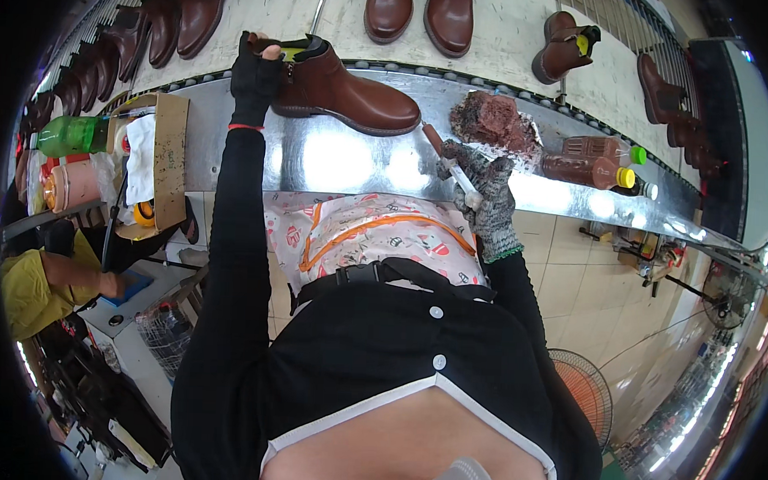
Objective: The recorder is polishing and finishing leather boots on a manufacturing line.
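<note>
Bottles point(590, 149) hold brown contents point(568, 169); the left hand point(256, 76) grips a boot point(347, 95), the right hand point(489, 197) a slim tool point(462, 182).

Glossy leather-look boot point(343, 93), shiny metal ledge point(311, 160), rough knitted glove point(495, 214)

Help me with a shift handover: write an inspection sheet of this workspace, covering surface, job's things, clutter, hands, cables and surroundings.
Surface: shiny metal ledge along a pale conveyor.
Job's things: brown boot; slim tool, kind unclear.
Clutter: reddish-brown lump and capped bottles on the ledge; cardboard box at left.
Hands: left hand, black fingerless glove, holds the boot at its top; right hand, grey knit glove, grips the tool.
Cables: thin cord near the orange fan.
Surroundings: more brown boots on the conveyor; person in yellow at left.
</note>
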Demonstrator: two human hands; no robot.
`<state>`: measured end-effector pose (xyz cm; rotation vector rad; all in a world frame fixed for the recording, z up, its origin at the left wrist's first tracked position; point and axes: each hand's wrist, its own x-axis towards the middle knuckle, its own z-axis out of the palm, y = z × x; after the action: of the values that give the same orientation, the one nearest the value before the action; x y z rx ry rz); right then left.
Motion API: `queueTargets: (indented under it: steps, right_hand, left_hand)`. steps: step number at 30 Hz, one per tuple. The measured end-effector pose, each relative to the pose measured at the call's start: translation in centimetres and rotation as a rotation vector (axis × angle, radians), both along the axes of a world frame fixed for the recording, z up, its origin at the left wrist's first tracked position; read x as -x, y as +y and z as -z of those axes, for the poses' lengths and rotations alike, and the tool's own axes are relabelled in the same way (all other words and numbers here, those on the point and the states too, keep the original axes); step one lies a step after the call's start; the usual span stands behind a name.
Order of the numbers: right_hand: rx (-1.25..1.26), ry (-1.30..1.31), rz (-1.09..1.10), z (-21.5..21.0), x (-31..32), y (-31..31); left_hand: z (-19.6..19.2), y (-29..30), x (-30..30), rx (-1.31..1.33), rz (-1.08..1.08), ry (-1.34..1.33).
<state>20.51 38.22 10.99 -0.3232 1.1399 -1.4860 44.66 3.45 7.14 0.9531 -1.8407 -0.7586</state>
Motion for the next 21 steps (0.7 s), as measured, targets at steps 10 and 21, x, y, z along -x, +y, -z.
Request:
queueTargets:
  steps: [10,21]
  right_hand:
    - [-0.135,0.681,-0.086,-1.0,-0.2,-1.2]
    - [0.073,1.247,-0.175,-2.1,-1.3,-2.9]
  left_hand:
    - [-4.8,9.7,-0.7,0.084,-0.134,-0.140]
    - [-6.6,17.4,-1.0,-0.384,0.032,-0.103]
